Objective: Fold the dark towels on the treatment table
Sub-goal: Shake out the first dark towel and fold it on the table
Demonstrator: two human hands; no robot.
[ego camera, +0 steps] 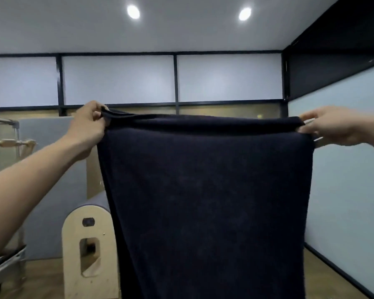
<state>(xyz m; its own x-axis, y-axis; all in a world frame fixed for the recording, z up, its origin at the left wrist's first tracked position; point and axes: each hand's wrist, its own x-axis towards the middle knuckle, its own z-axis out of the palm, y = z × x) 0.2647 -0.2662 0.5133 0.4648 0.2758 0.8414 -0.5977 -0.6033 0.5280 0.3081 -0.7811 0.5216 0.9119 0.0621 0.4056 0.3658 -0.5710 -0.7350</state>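
Note:
A dark navy towel (207, 190) hangs stretched out in the air in front of me, its top edge level and its lower part running out of the bottom of the view. My left hand (89, 124) pinches the top left corner with thumb and curled fingers. My right hand (333, 126) pinches the top right corner. The treatment table is hidden behind the towel or lies out of view.
A wooden arched barrel with a grey padded top (89, 244) stands on the wood floor at lower left. A grey upright pad (50, 169) and a metal frame (9, 134) are at the left. Frosted glass walls (343, 180) close the room.

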